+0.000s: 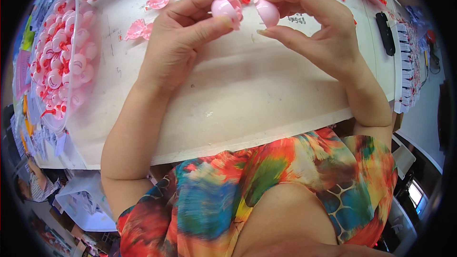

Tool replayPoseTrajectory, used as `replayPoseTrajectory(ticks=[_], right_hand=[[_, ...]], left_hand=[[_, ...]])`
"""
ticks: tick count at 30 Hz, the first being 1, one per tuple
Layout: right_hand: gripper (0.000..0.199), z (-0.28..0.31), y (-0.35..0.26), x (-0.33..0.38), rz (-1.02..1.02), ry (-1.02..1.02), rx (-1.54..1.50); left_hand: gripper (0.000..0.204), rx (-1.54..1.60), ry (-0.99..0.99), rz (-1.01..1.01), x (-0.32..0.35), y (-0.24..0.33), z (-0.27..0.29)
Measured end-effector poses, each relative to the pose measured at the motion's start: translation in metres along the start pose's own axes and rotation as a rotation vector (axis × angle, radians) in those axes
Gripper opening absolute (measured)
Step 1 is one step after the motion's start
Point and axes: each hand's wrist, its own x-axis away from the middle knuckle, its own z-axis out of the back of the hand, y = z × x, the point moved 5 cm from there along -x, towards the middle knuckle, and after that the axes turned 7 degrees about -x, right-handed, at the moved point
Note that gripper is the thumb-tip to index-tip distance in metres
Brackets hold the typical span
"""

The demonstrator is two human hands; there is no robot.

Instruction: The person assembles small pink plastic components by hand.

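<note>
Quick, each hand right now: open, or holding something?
Left hand: closed, holding a rounded pink part.
Right hand: closed, holding a smooth pink piece.

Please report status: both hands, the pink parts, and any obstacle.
Left hand holding round pink part. Right hand holding smooth pink piece. The two apart. No obstruction seen between them.

Bright, Even Light Inside a Dark Round Rim

Pale light spreads evenly over the counter [266, 83], with a soft, faint shadow below the left hand [176, 38] and right hand [328, 31]. Small highlights shine on the pink case [223, 12], pink egg [268, 13] and glossy balls [54, 59]. A panel [415, 193] at lower right glares white. The centre looks fairly clear; the fisheye lens bows the counter's edge, squeezes the sides and blackens the corners.
</note>
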Motion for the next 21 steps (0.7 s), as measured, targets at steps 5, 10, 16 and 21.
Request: replayPoseTrajectory(ticks=[5, 10, 16, 21], right_hand=[[0.038, -0.008, -0.001, 0.002, 0.021, -0.004, -0.14], [0.039, -0.009, 0.003, 0.005, 0.1, 0.0, -0.124], [0.038, -0.011, -0.004, 0.0, 0.122, -0.029, -0.046], [0.038, -0.011, 0.0, -0.001, 0.159, -0.026, -0.076]], left_hand=[[0.039, 0.031, -0.013, 0.002, 0.007, 0.002, -0.008], [0.041, -0.027, -0.058, -0.05, 0.006, 0.001, -0.009], [0.041, -0.082, -0.051, -0.052, 0.008, 0.002, -0.009], [0.04, -0.164, -0.058, -0.089, 0.009, 0.004, -0.009]])
